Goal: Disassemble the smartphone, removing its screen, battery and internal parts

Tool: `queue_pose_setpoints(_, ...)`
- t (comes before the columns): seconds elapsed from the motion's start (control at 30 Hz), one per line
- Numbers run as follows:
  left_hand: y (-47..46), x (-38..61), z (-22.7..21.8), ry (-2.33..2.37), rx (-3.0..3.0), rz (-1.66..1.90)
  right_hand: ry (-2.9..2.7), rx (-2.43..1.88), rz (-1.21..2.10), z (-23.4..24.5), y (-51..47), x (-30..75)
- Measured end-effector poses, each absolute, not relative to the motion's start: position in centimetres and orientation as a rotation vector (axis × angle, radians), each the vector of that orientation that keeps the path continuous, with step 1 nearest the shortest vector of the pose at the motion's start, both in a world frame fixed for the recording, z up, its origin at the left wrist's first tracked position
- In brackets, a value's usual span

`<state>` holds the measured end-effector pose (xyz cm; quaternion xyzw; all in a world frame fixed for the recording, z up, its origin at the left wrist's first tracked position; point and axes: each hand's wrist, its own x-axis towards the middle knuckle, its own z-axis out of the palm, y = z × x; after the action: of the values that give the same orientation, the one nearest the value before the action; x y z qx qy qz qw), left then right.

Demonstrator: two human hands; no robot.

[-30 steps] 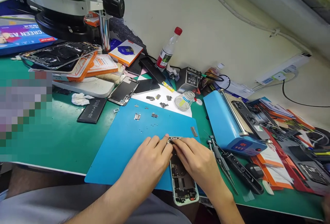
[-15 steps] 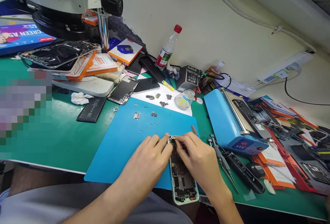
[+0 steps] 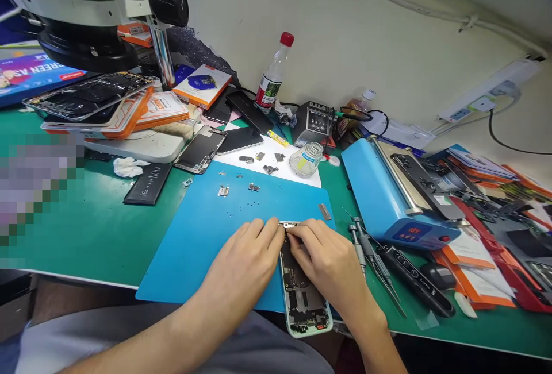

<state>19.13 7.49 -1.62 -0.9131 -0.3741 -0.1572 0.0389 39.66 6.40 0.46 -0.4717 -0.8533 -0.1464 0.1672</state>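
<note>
An opened phone (image 3: 307, 299) with a pale green frame lies with its inner parts showing, its lower end past the edge of the blue mat (image 3: 185, 247). My left hand (image 3: 245, 256) is closed at the phone's upper left edge, fingertips at the top end. From the other side my right hand (image 3: 325, 256) reaches over the upper right, thumb and fingers pinched together inside the top. What they pinch is hidden. Beyond the hands lie small metal phone parts (image 3: 223, 191) and several tiny screws.
On the right are screwdrivers and tweezers (image 3: 382, 273), a black pen-shaped tool (image 3: 418, 282) and a blue heating machine (image 3: 379, 196). A glass jar (image 3: 306, 160) and plastic bottle (image 3: 271, 78) stand behind. At left lie a black battery (image 3: 148, 184) and a microscope (image 3: 86, 46) overhead.
The camera view has shifted slightly. My left fingers have drawn together and sit a little higher at the phone's top; my right hand stays pinched there.
</note>
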Motion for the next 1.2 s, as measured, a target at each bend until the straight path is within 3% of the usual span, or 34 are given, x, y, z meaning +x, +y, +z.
queue_pose_setpoints(0.33,7.7,18.3,-1.8,-0.928,-2.717,-0.467,-2.328,-1.365,-0.293,0.0,6.0,40.0)
queue_pose_setpoints(0.7,7.5,18.0,-2.4,-1.011,-2.705,-0.874,-2.17,-1.263,-0.1,0.4,6.2,40.2)
queue_pose_setpoints(0.9,7.5,17.8,-2.0,-1.049,-2.703,-1.12,-2.082,-1.582,-0.36,3.2,11.7,40.9)
queue_pose_setpoints(1.2,7.9,17.2,-2.0,-1.143,-2.784,-1.183,-2.254,-1.79,-0.215,1.9,18.3,39.2)
